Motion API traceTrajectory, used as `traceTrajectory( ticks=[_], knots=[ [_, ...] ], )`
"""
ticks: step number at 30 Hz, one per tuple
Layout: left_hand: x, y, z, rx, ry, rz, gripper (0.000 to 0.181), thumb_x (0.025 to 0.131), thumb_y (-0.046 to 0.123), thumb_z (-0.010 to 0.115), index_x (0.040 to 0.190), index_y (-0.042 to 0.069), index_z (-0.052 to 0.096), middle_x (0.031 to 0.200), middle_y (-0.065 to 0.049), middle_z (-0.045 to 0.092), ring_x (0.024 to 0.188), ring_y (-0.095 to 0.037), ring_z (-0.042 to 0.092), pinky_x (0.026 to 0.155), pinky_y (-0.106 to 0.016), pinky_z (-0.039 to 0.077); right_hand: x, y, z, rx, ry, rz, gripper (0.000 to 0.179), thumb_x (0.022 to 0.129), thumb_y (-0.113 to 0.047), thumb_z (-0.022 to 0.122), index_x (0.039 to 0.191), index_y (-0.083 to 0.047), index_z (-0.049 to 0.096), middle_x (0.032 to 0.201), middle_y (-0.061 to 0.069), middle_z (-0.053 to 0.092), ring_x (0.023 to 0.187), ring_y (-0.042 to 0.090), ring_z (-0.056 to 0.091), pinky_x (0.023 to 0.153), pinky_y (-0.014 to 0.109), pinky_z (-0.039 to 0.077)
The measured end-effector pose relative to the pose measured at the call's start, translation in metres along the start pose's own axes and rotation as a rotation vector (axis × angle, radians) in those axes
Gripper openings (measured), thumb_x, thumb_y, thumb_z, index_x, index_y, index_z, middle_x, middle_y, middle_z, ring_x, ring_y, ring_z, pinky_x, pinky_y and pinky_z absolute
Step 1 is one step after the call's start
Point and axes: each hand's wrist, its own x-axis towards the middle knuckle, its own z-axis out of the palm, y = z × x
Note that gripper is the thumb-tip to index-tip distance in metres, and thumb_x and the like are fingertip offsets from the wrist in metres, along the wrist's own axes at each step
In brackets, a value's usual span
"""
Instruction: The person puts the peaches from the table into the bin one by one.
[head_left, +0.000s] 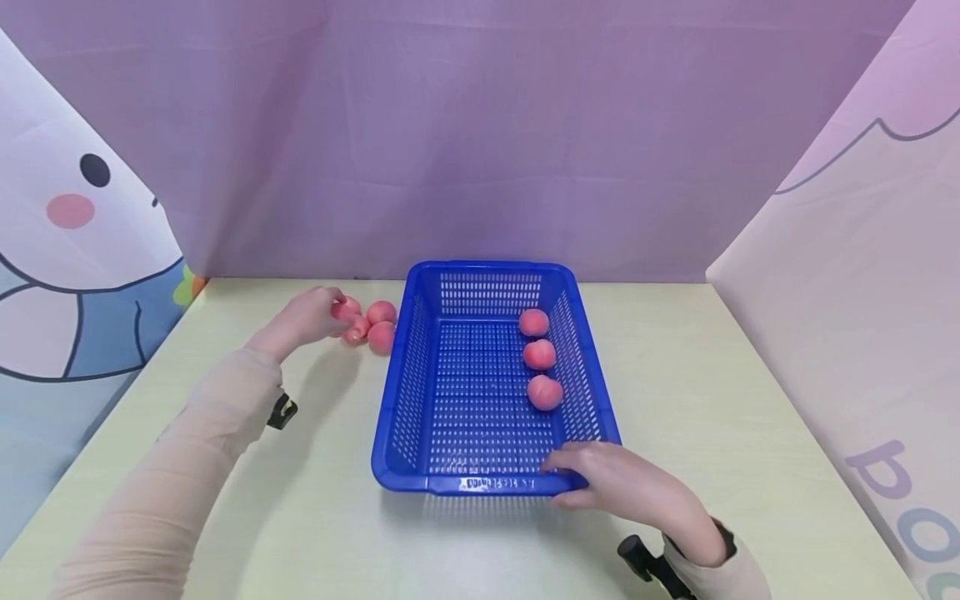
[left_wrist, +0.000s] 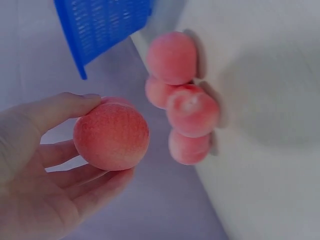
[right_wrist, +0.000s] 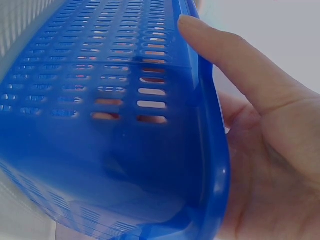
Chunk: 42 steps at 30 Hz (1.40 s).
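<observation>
My left hand [head_left: 303, 321] holds a pink-red peach [left_wrist: 112, 136] between thumb and fingers, left of the basket. Close by, several more peaches [head_left: 381, 337] sit clustered on the table; the left wrist view shows one with its stem dimple [left_wrist: 191, 111] facing the camera. My right hand [head_left: 611, 477] grips the near right corner of the blue plastic basket [head_left: 480, 485], its thumb [right_wrist: 220, 42] on one side of the rim and the fingers partly hidden behind the wall. Inside the basket, three peaches [head_left: 539, 354] form a row along the right wall.
The basket stands on a pale yellow-green table [head_left: 675, 358]. A purple cloth backdrop [head_left: 487, 142] hangs behind it, with printed panels [head_left: 82, 250] at the left and right sides. Dark wrist mounts [head_left: 282, 411] show at both wrists.
</observation>
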Motion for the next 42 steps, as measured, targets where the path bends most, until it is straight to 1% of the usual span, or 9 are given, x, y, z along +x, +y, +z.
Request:
traceTrajectory(
  ticks=[4, 6, 9, 12, 17, 24, 30, 37, 42],
  knots=[
    [0.002, 0.009, -0.005, 0.037, 0.031, 0.056, 0.038, 0.08, 0.011, 0.056, 0.108, -0.015, 0.05, 0.09, -0.022, 0.054, 0.08, -0.032, 0.049, 0.073, -0.042, 0.043, 0.0, 0.0, 0.0, 0.005, 0.001, -0.003, 0.027, 0.078, -0.026, 0.066, 0.099, -0.01, 0.063, 0.091, -0.005, 0.062, 0.078, 0.004, 0.054, 0.071, 0.024, 0.047],
    [0.003, 0.013, -0.007, 0.051, 0.036, 0.077, 0.037, 0.08, 0.009, 0.055, 0.107, -0.015, 0.05, 0.087, -0.021, 0.053, 0.078, -0.032, 0.049, 0.071, -0.041, 0.043, 0.0, 0.001, 0.001, 0.007, 0.002, -0.007, 0.027, 0.078, -0.027, 0.066, 0.099, -0.011, 0.063, 0.09, -0.005, 0.062, 0.077, 0.003, 0.053, 0.07, 0.024, 0.047],
    [0.005, 0.019, -0.009, 0.062, 0.037, 0.102, 0.036, 0.079, 0.007, 0.055, 0.107, -0.015, 0.051, 0.089, -0.022, 0.054, 0.078, -0.032, 0.05, 0.072, -0.041, 0.043, 0.0, 0.001, 0.001, 0.008, 0.0, -0.006, 0.026, 0.077, -0.026, 0.066, 0.099, -0.011, 0.063, 0.089, -0.006, 0.061, 0.077, 0.003, 0.053, 0.07, 0.023, 0.047],
    [0.005, 0.027, -0.012, 0.061, 0.026, 0.098, 0.034, 0.079, 0.005, 0.056, 0.107, -0.014, 0.051, 0.095, -0.025, 0.055, 0.081, -0.032, 0.05, 0.075, -0.043, 0.044, 0.0, 0.001, 0.001, 0.012, -0.002, -0.005, 0.026, 0.077, -0.025, 0.066, 0.099, -0.011, 0.063, 0.089, -0.006, 0.061, 0.076, 0.002, 0.052, 0.069, 0.023, 0.047],
    [0.005, 0.041, -0.018, 0.074, 0.024, 0.112, 0.034, 0.078, 0.006, 0.057, 0.107, -0.012, 0.052, 0.094, -0.023, 0.056, 0.082, -0.032, 0.051, 0.077, -0.043, 0.044, 0.0, 0.001, 0.002, 0.012, -0.001, -0.008, 0.026, 0.077, -0.026, 0.066, 0.098, -0.011, 0.063, 0.088, -0.007, 0.061, 0.075, 0.002, 0.052, 0.069, 0.023, 0.047],
    [0.007, 0.058, -0.02, 0.113, 0.017, 0.156, 0.038, 0.078, 0.01, 0.057, 0.11, -0.011, 0.052, 0.101, -0.024, 0.055, 0.091, -0.035, 0.05, 0.082, -0.045, 0.041, 0.0, 0.002, 0.002, 0.009, 0.0, -0.005, 0.027, 0.077, -0.027, 0.066, 0.098, -0.011, 0.063, 0.089, -0.006, 0.061, 0.076, 0.003, 0.053, 0.069, 0.024, 0.047],
    [0.01, 0.071, -0.021, 0.149, 0.04, 0.208, 0.034, 0.077, 0.009, 0.057, 0.106, -0.009, 0.055, 0.098, -0.023, 0.057, 0.089, -0.034, 0.051, 0.078, -0.042, 0.043, 0.0, 0.002, 0.002, 0.015, -0.002, -0.001, 0.027, 0.077, -0.028, 0.065, 0.099, -0.011, 0.063, 0.089, -0.006, 0.061, 0.076, 0.002, 0.052, 0.069, 0.023, 0.047],
    [0.011, 0.089, -0.023, 0.108, 0.026, 0.21, 0.03, 0.079, 0.012, 0.057, 0.105, -0.003, 0.056, 0.094, -0.015, 0.058, 0.085, -0.029, 0.05, 0.076, -0.039, 0.041, 0.001, 0.002, 0.001, 0.013, -0.003, 0.001, 0.028, 0.077, -0.028, 0.066, 0.099, -0.011, 0.063, 0.09, -0.006, 0.062, 0.076, 0.003, 0.053, 0.07, 0.023, 0.047],
    [0.013, 0.101, -0.024, 0.13, 0.044, 0.274, 0.031, 0.077, 0.014, 0.056, 0.104, -0.003, 0.057, 0.094, -0.015, 0.059, 0.087, -0.029, 0.052, 0.079, -0.038, 0.042, 0.0, 0.001, 0.001, 0.018, -0.006, -0.002, 0.029, 0.077, -0.031, 0.065, 0.098, -0.012, 0.063, 0.089, -0.007, 0.061, 0.075, 0.002, 0.052, 0.068, 0.023, 0.047]
  ],
)
